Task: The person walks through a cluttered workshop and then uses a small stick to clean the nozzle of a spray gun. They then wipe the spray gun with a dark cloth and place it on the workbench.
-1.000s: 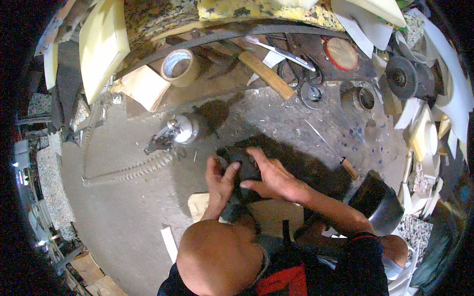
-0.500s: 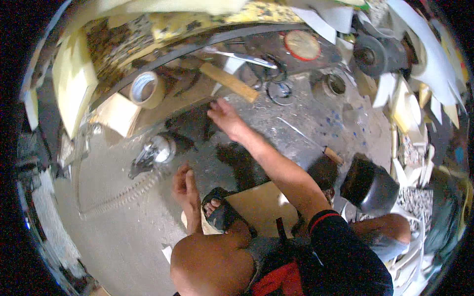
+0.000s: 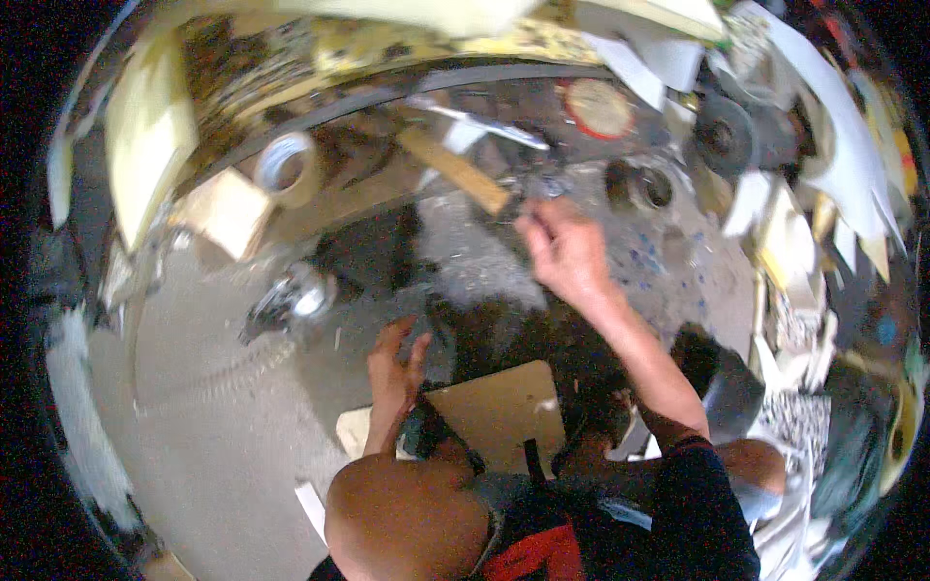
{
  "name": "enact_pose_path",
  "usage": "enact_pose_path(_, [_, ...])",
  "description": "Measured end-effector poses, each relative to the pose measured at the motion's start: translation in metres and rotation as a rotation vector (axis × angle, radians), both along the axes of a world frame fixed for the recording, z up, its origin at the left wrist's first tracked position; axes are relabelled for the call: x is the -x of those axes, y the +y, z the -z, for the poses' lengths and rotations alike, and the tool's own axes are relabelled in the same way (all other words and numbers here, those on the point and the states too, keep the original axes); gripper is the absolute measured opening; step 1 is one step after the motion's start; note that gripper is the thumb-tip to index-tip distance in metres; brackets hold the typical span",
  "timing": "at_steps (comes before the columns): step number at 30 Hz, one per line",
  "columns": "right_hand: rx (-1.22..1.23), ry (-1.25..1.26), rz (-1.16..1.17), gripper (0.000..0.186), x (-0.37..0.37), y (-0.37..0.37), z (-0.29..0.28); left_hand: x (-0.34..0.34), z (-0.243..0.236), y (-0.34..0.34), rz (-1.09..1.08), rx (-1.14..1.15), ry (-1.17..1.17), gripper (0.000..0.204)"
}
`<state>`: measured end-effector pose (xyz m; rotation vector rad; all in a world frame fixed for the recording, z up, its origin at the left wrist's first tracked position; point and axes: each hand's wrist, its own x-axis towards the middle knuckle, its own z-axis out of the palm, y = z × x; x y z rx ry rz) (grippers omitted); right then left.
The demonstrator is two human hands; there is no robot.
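My right hand (image 3: 570,254) reaches forward over the dark work surface, its fingers curled together just right of a flat yellowish wooden strip (image 3: 455,172). Its fingertips meet a small dark ringed object (image 3: 549,184), mostly covered by the hand; blur hides what lies between the fingers. Lower and to the left, my left hand (image 3: 394,373) hovers with its fingers apart and nothing in them. A tan board (image 3: 509,412) lies right of it, between my feet. A silver metal tool with a round cup (image 3: 308,293) rests on the floor beyond my left hand.
A wide tape roll (image 3: 288,169) stands by a pale block (image 3: 229,213) at the left. Farther back lie a white-handled tool (image 3: 484,126) and a round red-rimmed lid (image 3: 599,108). A grinding wheel (image 3: 725,134) and foam offcuts (image 3: 790,232) crowd the right; a coiled hose (image 3: 228,382) crosses the floor.
My right hand has swung right, from beside the wooden strip's left to the ringed object. My left hand has shifted slightly right with its fingers spreading. My right forearm now covers the wooden-handled knife's place.
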<state>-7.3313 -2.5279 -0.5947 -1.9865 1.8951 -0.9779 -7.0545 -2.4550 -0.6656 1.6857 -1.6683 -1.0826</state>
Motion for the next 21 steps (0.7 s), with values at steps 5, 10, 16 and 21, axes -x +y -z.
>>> enact_pose_path(5, [0.252, 0.357, 0.003, 0.023, -0.011, -0.082, -0.029, -0.011, -0.029, 0.001, -0.097, 0.381, -0.125, 0.028])
enact_pose_path(10, [-0.019, 0.594, 0.017, 0.025, -0.017, -0.133, -0.009, -0.078, -0.068, -0.024, -0.316, 0.844, -0.612, 0.038])
enact_pose_path(16, [0.049, 0.478, -0.027, 0.02, -0.011, -0.092, -0.03, -0.14, -0.066, -0.061, -0.308, 0.471, -0.522, 0.057])
enact_pose_path(21, [0.222, 0.083, 0.205, 0.02, 0.054, 0.0, -0.023, -0.146, -0.044, -0.078, -0.324, 0.297, -0.113, 0.041])
